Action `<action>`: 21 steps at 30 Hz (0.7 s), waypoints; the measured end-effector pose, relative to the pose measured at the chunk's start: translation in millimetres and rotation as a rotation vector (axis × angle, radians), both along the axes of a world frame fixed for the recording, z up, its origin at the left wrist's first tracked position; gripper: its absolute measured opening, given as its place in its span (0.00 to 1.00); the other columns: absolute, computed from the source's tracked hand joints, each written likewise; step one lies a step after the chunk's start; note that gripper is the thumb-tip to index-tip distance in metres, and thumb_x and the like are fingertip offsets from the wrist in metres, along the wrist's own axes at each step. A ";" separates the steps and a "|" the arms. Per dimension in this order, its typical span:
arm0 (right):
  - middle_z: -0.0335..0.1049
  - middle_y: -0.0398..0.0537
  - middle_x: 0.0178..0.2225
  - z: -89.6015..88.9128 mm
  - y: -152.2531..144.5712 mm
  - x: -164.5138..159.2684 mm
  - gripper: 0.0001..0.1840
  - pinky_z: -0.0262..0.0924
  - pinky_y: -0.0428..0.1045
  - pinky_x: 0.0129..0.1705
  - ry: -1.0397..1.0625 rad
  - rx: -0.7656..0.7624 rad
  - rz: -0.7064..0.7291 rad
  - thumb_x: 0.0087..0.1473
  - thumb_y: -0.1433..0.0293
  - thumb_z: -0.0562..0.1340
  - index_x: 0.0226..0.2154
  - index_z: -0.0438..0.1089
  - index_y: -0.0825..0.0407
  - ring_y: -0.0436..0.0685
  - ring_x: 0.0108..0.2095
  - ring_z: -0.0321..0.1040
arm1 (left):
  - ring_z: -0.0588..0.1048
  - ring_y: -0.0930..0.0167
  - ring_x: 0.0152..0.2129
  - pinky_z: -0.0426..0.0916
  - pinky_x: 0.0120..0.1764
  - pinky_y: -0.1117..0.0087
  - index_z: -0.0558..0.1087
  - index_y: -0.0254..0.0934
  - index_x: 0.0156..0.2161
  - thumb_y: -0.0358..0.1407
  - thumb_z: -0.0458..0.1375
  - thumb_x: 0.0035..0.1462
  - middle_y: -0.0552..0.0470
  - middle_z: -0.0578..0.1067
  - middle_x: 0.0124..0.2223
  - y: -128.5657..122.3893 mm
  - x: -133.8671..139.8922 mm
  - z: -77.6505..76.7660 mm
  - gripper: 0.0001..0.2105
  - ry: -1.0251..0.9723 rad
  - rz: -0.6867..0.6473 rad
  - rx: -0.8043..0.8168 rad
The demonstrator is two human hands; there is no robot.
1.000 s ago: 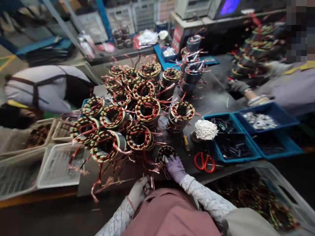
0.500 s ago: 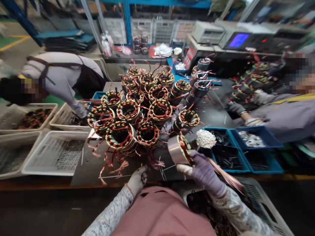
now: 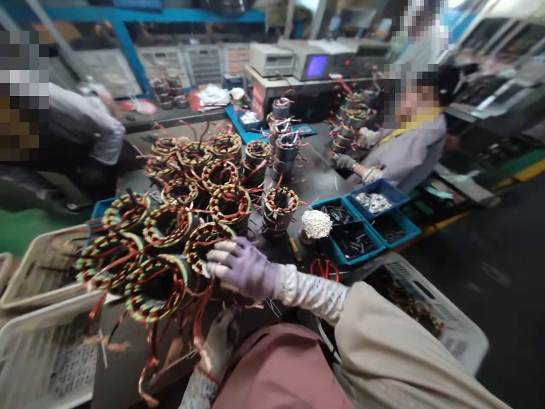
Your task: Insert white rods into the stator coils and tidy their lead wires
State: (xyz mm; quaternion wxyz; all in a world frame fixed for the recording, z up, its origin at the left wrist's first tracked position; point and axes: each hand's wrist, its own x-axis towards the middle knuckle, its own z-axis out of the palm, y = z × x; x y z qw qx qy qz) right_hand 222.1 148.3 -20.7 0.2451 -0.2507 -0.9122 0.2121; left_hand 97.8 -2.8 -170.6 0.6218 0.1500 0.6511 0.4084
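Observation:
My right hand [image 3: 242, 267], in a purple glove with pale fingertips, reaches left across the bench. Its stretched, slightly parted fingers lie against the near side of a wound motor stator [image 3: 210, 232]. Another stator [image 3: 157, 289] sits left of it, with copper leads hanging down its front. Below, at the bench edge, my left hand [image 3: 219, 338] in a pale glove is curled closed, partly behind a reddish lead [image 3: 200, 324]. Whatever it holds, if anything, is hidden. Past my right hand stands an upright stator stack [image 3: 279, 213].
A bundle of white sleeves [image 3: 316, 224] stands near blue bins [image 3: 353, 261] of black pieces. Red-handled scissors [image 3: 324, 269] lie close by. White crates [image 3: 46, 352] flank the bench. One co-worker [image 3: 409, 142] handles stators at right; another person [image 3: 80, 119] bends at left.
My right hand, which held a stator at the right, has moved left to the grouped stators; that stator no longer shows in it. The view has swung right. The left person has shifted.

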 end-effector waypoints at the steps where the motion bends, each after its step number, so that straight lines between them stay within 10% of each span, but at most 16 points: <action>1: 0.72 0.43 0.47 -12.1 -3.9 18.8 0.12 0.53 0.55 0.57 0.105 -0.011 -0.041 0.53 0.65 0.60 0.42 0.70 0.43 0.54 0.53 0.61 | 0.67 0.76 0.19 0.62 0.21 0.75 0.72 0.38 0.34 0.43 0.58 0.53 0.55 0.70 0.25 2.8 2.6 4.5 0.09 0.000 -0.023 -0.025; 6: 0.74 0.51 0.38 -106.4 13.0 86.4 0.14 0.63 0.55 0.49 0.409 -0.691 -0.953 0.56 0.66 0.55 0.40 0.72 0.53 0.57 0.42 0.70 | 0.62 0.76 0.16 0.58 0.21 0.74 0.72 0.35 0.27 0.43 0.62 0.45 0.58 0.64 0.17 21.1 35.1 45.1 0.12 0.075 -0.282 0.018; 14: 0.67 0.50 0.46 -188.6 88.0 45.2 0.16 0.66 0.54 0.43 0.381 -0.998 -0.920 0.58 0.63 0.59 0.47 0.66 0.53 0.54 0.42 0.68 | 0.72 0.73 0.31 0.66 0.35 0.73 0.71 0.35 0.24 0.30 0.57 0.52 0.51 0.75 0.32 68.2 93.8 154.9 0.06 0.199 -0.797 0.448; 21: 0.73 0.51 0.37 -199.5 74.9 67.0 0.20 0.65 0.48 0.35 0.279 -0.934 -0.948 0.63 0.62 0.49 0.40 0.70 0.57 0.53 0.34 0.70 | 0.74 0.73 0.38 0.69 0.40 0.72 0.73 0.40 0.34 0.30 0.58 0.54 0.53 0.75 0.40 120.9 94.8 212.4 0.03 0.963 -0.484 0.814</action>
